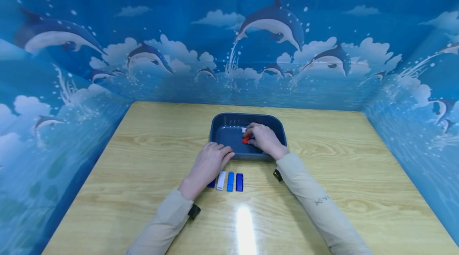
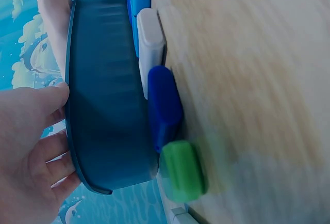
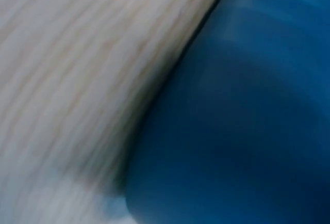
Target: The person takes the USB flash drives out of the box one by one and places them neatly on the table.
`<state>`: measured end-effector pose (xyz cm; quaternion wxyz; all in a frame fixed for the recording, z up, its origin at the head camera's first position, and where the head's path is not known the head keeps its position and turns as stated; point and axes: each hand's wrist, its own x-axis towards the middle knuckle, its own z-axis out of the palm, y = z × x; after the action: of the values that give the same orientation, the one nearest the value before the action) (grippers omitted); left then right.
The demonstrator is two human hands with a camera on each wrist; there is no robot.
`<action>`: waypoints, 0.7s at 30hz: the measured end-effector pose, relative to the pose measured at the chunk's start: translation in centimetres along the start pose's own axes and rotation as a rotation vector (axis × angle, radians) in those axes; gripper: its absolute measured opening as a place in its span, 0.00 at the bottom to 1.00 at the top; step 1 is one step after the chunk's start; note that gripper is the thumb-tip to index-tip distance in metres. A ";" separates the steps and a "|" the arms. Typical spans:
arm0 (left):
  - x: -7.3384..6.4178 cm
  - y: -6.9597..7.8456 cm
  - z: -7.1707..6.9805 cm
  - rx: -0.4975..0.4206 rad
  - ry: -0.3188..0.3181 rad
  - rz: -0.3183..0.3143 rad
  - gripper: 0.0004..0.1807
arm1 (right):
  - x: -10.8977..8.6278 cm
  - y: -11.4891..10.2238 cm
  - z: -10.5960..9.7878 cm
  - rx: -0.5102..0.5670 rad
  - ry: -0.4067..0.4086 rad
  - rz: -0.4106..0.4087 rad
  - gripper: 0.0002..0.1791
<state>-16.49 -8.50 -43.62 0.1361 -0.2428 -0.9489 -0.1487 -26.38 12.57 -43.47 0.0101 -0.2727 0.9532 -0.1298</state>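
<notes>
A dark blue plastic bin [image 1: 247,157] stands on the table. My left hand [image 1: 210,161] grips its front rim near the left corner; the left wrist view shows thumb and fingertips at the rim. My right hand [image 1: 264,137] reaches inside the bin and pinches a small red oblong plastic piece [image 1: 246,139], partly covered by the fingers. Beside it lies a white piece [image 1: 244,130]. In front of the bin are a dark blue piece [image 1: 239,182], a light blue piece [image 1: 230,182], a white piece [image 1: 221,180] and another dark blue piece [image 1: 211,183], partly behind my left wrist. A green piece [image 2: 181,171] ends the row.
The pale wooden table [image 1: 161,135] extends on both sides of the bin. A blue dolphin-print curtain [image 1: 197,48] encloses its back and sides. Glare [image 1: 245,227] falls on the table's front. The right wrist view is blurred, with only tabletop and bin wall [image 3: 232,131].
</notes>
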 end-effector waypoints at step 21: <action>0.1 0.0 0.0 -0.002 -0.039 -0.034 0.12 | -2.1 0.1 -1.3 0.372 0.183 0.099 0.18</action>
<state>-16.56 -8.44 -43.53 0.1149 -0.2297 -0.9552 -0.1470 -24.79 14.06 -42.36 -0.0200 -0.2059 0.9220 -0.3273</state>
